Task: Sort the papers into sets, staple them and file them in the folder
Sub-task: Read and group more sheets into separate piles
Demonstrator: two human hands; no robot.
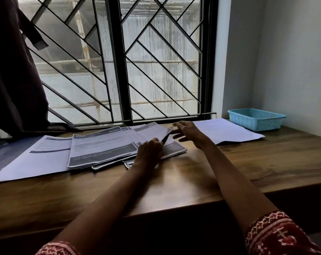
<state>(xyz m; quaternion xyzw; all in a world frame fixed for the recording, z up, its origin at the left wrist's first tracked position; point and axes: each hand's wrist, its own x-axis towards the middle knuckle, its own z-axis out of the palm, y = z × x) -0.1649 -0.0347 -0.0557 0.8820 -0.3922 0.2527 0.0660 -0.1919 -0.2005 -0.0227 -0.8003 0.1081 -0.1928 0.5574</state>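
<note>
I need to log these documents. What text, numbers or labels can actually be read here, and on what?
"2701": white digits in the dark header band of the top sheet of the fanned pile.
All other print on that sheet and the sheets around it: too blurred to read.
Blue basket: no label visible.

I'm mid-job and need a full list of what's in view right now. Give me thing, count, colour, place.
fanned stack of papers: several sheets, exact count unclear, white with dark header bands, desk centre-left.
lifted sheet: one, white, raised off the fanned stack at its right side.
large sheet: one, white, flat on the desk at far left, partly under the stack.
separate sheet: one, white, desk right, beside the basket.
basket: one, light blue, far right corner.
desk: one, brown wood.
window grille: one, black, behind the desk.
curtain: one, dark, left.
left hand: on the stack, holding the lifted sheet's near edge.
right hand: pinches the sheet's far corner.
</note>
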